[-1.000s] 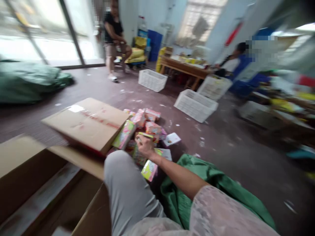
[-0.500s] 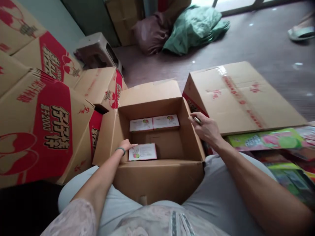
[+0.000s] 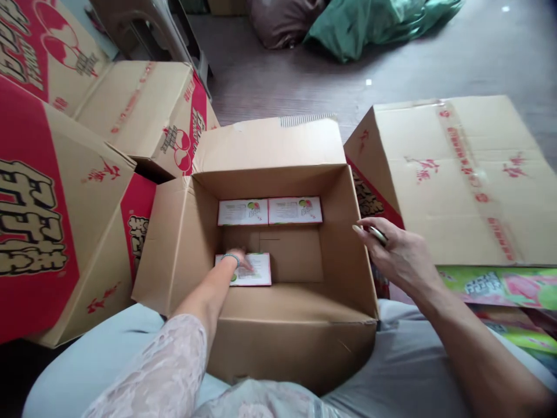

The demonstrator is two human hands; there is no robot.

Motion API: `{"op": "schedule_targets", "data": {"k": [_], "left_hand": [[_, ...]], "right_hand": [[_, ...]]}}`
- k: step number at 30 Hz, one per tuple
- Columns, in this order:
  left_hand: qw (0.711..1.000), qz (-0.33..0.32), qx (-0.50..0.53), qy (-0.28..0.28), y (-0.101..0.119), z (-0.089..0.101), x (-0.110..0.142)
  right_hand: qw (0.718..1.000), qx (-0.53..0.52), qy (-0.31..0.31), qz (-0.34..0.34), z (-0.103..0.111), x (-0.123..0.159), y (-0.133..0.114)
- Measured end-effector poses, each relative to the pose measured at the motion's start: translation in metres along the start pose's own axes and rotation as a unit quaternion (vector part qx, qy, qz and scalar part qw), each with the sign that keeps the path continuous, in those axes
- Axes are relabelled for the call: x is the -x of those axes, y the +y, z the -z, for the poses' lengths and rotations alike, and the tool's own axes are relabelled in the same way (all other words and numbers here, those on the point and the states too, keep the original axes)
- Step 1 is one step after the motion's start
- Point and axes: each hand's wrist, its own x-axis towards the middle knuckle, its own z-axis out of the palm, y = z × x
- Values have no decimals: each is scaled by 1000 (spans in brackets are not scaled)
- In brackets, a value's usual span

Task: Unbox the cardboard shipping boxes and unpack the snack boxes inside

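Note:
An open cardboard carton (image 3: 289,351) stands between my knees with its flaps folded out. My left hand (image 3: 241,259) reaches inside, its fingers stretched out over a small white printed box (image 3: 256,273) in the near left corner. Two more such boxes, a left one (image 3: 237,213) and a right one (image 3: 300,210), lie side by side along the far wall. At the carton's right rim is my right hand (image 3: 394,247), its fingers curled around a small shiny metal object (image 3: 378,234), mostly hidden, whose kind I cannot make out.
Large printed cartons (image 3: 30,203) are stacked on the left. A taped carton (image 3: 461,174) stands at the right, with green and pink packages (image 3: 496,284) in front of it. Behind are a plastic stool (image 3: 161,29) and a green sack (image 3: 369,26) on the floor.
My left hand has moved from the near box's left edge onto its top. My right hand still holds the metal object near the right rim. The view has tilted down.

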Motion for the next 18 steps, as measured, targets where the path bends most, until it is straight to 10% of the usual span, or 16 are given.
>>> {"op": "schedule_targets", "data": {"k": [18], "left_hand": [[984, -85, -72, 143, 8, -17, 87]], "right_hand": [[999, -25, -25, 8, 6, 3, 2]]}}
